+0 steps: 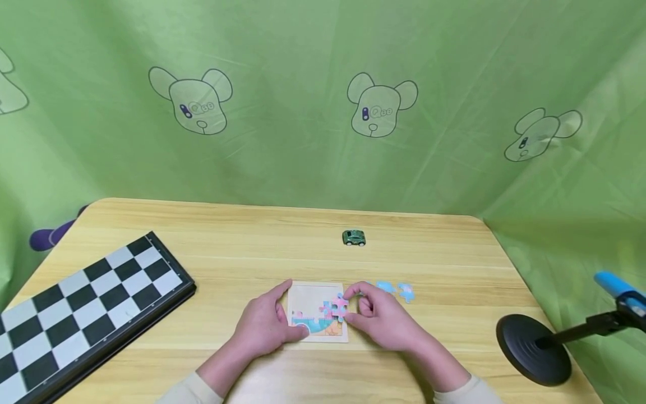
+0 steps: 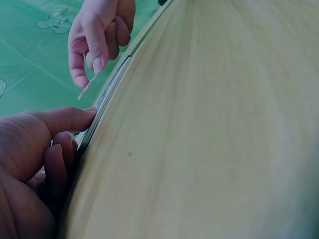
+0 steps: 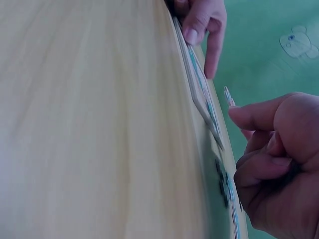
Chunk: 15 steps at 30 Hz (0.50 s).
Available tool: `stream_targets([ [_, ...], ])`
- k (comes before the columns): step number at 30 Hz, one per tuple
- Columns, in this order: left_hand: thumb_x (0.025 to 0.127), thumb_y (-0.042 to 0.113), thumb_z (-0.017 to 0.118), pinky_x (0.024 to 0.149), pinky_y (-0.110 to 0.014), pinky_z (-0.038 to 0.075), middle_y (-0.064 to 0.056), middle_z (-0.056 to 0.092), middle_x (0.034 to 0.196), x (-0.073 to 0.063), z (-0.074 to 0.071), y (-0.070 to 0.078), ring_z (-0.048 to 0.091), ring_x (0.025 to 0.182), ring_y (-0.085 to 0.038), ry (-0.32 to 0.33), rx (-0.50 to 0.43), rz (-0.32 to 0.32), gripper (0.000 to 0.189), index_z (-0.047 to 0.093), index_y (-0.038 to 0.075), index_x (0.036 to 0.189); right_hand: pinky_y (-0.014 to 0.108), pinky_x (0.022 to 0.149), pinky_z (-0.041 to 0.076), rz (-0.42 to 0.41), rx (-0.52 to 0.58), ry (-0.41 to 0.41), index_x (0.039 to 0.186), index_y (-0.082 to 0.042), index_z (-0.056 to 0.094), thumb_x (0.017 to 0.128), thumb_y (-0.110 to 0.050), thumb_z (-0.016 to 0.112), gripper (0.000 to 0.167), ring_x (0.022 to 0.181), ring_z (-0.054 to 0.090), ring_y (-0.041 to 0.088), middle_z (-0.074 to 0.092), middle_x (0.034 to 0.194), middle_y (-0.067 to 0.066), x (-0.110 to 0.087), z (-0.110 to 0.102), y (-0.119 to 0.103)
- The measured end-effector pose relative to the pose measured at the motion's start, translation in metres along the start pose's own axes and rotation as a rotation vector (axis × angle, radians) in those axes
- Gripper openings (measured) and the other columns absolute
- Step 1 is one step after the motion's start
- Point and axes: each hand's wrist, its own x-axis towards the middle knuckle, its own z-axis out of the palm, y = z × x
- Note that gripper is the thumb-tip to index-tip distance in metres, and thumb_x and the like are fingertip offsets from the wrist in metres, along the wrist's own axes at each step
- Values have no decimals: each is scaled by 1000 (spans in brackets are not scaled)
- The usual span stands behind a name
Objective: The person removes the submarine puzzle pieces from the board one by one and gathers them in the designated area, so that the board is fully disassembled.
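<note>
A square wooden puzzle board (image 1: 308, 290) lies on the table, its lower part filled with blue, orange and pink pieces. My left hand (image 1: 264, 321) holds the board at its left side, thumb on the near corner and forefinger along the far corner. My right hand (image 1: 382, 317) pinches a pink puzzle piece (image 1: 340, 306) between thumb and forefinger, over the board's right half. In the right wrist view the pinched piece (image 3: 229, 96) is tilted and raised above the board (image 3: 197, 82). Past the right hand lie loose blue puzzle pieces (image 1: 406, 292).
A black-and-white chessboard (image 1: 101, 306) sits at the left. Near the back stands a small green toy car (image 1: 354, 238). At the right is a black round-based stand (image 1: 533, 349) with a blue-tipped arm. A green curtain (image 1: 303, 112) hangs behind the table (image 1: 242, 241).
</note>
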Motion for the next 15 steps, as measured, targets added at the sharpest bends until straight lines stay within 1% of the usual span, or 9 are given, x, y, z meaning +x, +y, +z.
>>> stream_targets([
  [3,65,24,94,46,-32,43,1,57,62,0,0,0,53,45,-15,0,-3,1,105,39,4,152,28,71,43,-1,11,17,113,-14,61,91,-14,74,25,54,32,5,33,62,-8,-5,-8,6],
  [5,65,24,94,46,-32,43,1,56,62,0,0,0,53,45,-15,0,-7,0,105,39,4,152,27,69,42,-14,13,23,111,-15,61,92,-15,74,24,55,31,5,32,62,-7,-8,-13,10],
  [9,64,23,94,46,-32,42,1,56,62,0,0,0,53,45,-15,2,-8,-1,105,40,4,152,27,62,39,-27,12,27,110,-14,62,92,-16,74,22,56,33,6,33,64,-6,-15,-25,15],
  [15,63,23,94,47,-32,42,1,56,63,0,1,0,53,46,-15,10,3,-2,106,40,4,152,29,56,37,19,29,36,112,-11,62,91,-15,75,25,55,34,7,35,64,-3,-25,-38,25],
])
